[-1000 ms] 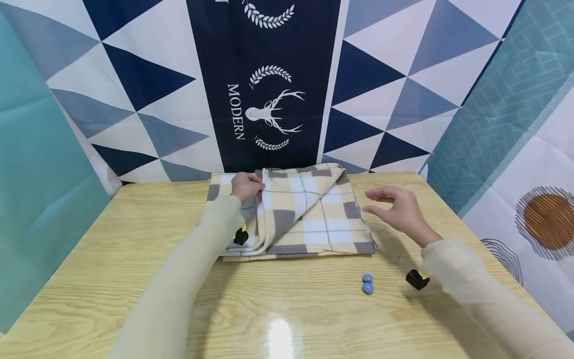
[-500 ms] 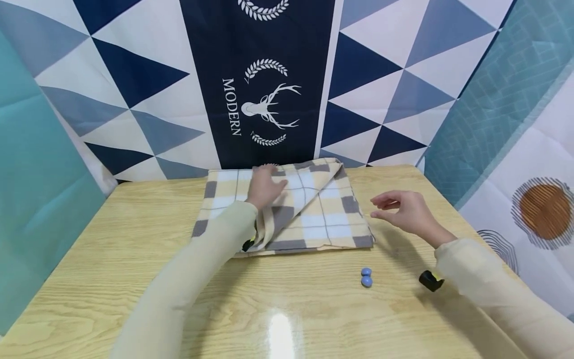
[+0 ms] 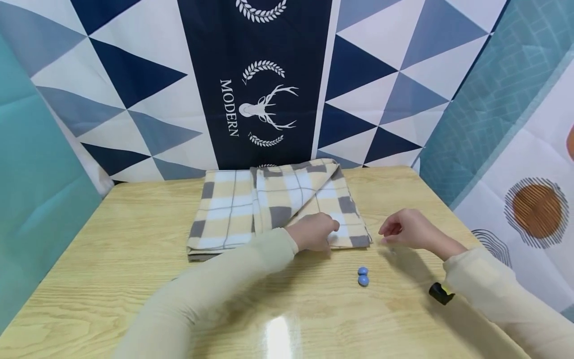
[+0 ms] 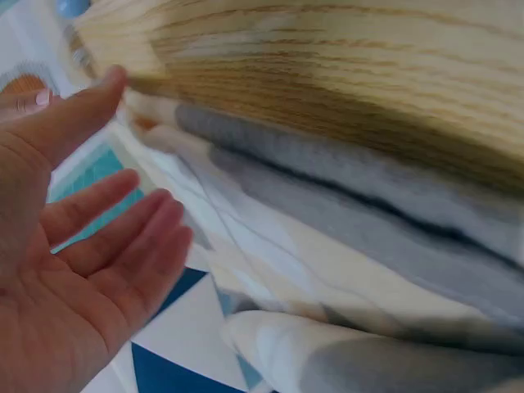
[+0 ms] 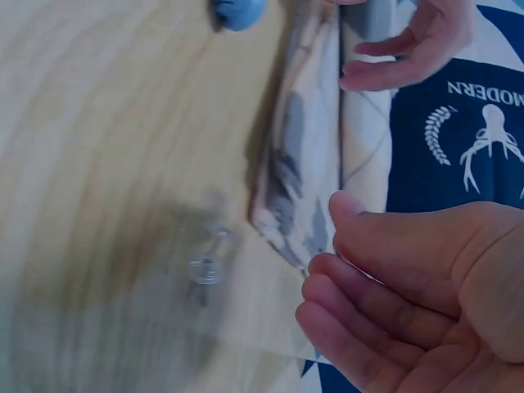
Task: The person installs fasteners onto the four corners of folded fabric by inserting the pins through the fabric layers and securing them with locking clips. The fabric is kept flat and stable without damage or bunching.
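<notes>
A folded plaid fleece blanket (image 3: 228, 214) in cream, white and grey lies at the back of the table, its upper layer turned over diagonally on the right. My left hand (image 3: 314, 232) is over the blanket's front edge with fingers spread; in the left wrist view its palm (image 4: 74, 303) holds nothing. Right of the blanket's corner, my right hand (image 3: 410, 229) hovers with loosely bent fingers, and no object shows between them. Below it is a small clear object (image 5: 206, 267), blurred, its kind unclear. Two small blue rounded pieces (image 3: 363, 276) lie in front of the blanket.
The wooden table (image 3: 112, 289) carries the blanket and small pieces. A patterned curtain (image 3: 264, 75) stands close behind its back edge. Teal cloth (image 3: 45, 164) hangs on the left, and a white printed cloth (image 3: 533, 249) on the right.
My left hand has let go of the blanket's fold and moved right and toward me. The fold now lies flatter. My right hand has lowered slightly; a clear object now shows beneath it.
</notes>
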Action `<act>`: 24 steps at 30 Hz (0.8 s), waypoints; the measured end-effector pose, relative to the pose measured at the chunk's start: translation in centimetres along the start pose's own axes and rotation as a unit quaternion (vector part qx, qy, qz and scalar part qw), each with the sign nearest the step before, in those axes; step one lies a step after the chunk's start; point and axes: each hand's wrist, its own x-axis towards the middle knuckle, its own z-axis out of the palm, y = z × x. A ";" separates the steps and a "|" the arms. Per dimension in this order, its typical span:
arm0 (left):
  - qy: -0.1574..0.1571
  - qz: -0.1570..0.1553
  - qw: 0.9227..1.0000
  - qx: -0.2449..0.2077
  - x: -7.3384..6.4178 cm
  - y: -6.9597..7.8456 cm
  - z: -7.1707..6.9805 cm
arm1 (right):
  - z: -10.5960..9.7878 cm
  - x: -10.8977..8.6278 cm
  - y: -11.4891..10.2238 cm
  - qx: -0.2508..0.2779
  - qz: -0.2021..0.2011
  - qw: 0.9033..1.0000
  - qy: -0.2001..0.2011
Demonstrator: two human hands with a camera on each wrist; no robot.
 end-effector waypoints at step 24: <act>0.054 0.014 0.998 0.031 2.0 1.8 1.8 | 2.2 -0.7 0.0 -0.036 -0.052 0.998 -0.031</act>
